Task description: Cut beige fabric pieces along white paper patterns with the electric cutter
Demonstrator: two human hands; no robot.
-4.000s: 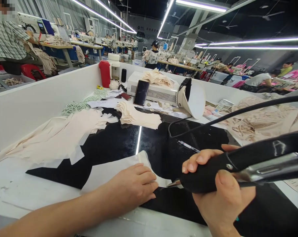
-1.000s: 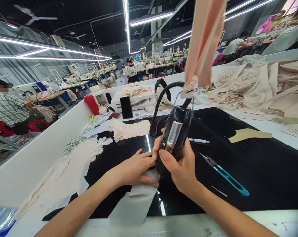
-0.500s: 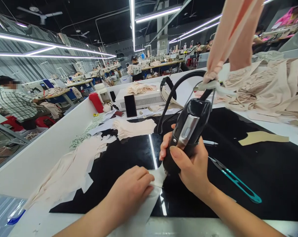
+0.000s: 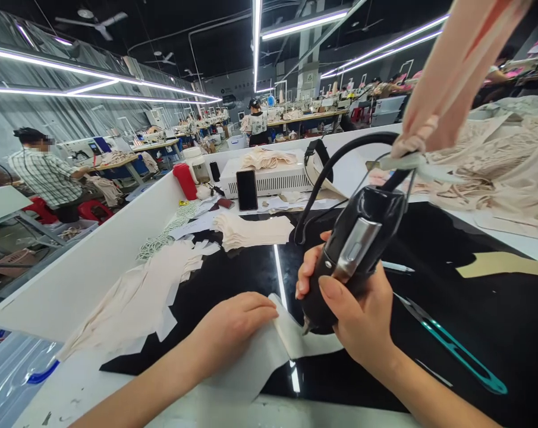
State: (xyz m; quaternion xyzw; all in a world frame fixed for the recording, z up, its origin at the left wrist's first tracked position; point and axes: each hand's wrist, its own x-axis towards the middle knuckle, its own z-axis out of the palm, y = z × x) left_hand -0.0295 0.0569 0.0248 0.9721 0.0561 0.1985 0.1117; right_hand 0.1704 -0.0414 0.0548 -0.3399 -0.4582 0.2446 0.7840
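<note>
My right hand [image 4: 364, 321] is wrapped round a black corded hand tool [image 4: 364, 208] with a silver plate on its side. The tool is tilted, and its small metal tip points down over a thin whitish fabric piece [image 4: 275, 356]. I cannot tell whether the tip touches the fabric. My left hand [image 4: 235, 324] is closed at the fabric's upper left edge, its fingers together and its thumb hidden. Part of the fabric is folded over and runs below the right hand. A knotted pink fabric strap [image 4: 447, 89] rises from the tool's top.
Teal-handled thread snips [image 4: 465, 353] and a white pen [image 4: 398, 267] lie on the black mat [image 4: 429, 309] to the right. Pale fabric stacks [image 4: 255, 230] lie ahead and left, before a phone [image 4: 247, 190]. A heap of fabric [image 4: 509, 154] fills the back right. People work beyond the low white wall [image 4: 94, 267].
The view has swung left, so the scene sits further right. The fabric piece has turned, with its end now lying below my right hand. Both hands keep their holds.
</note>
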